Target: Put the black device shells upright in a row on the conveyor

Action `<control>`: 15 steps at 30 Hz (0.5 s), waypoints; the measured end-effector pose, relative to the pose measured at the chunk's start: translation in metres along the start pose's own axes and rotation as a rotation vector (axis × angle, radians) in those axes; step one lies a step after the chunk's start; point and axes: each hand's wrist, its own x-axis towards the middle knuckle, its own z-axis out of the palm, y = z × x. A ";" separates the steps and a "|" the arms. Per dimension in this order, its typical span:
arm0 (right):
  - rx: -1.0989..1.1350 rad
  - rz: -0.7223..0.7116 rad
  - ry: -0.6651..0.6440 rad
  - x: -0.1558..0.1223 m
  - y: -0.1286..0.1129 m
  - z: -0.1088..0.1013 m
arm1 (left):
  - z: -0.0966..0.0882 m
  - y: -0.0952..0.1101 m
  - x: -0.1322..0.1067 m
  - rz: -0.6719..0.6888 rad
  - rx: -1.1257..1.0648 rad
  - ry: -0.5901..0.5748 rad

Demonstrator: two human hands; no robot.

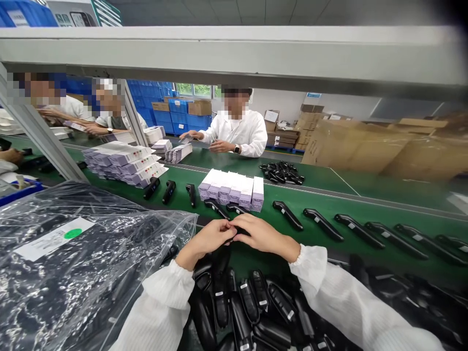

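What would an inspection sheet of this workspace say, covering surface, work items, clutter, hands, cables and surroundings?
Surface: green worktop bearing many items.
Job's things: heap of black parts nearest the wearer; row of black devices beyond.
Clutter: transparent plastic bag with dark contents, at left; white-and-lilac boxes stacked beyond the hands.
Hands: left hand and right hand meet at the fingertips; whether they hold anything small cannot be told.
Cables: nothing seen.
Surroundings: co-worker in white opposite, others at left; blue crates and cardboard boxes behind.
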 end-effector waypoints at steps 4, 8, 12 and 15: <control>-0.058 0.108 -0.032 0.001 0.001 0.007 | -0.002 -0.004 0.000 -0.045 0.060 0.038; -0.006 0.329 0.075 0.015 0.020 0.017 | -0.010 -0.009 -0.004 -0.128 0.318 0.086; -0.102 0.516 0.082 0.039 0.037 0.035 | -0.006 -0.012 -0.009 -0.179 0.543 0.000; -0.161 0.553 0.042 0.050 0.041 0.050 | 0.000 -0.013 -0.010 -0.163 0.634 -0.031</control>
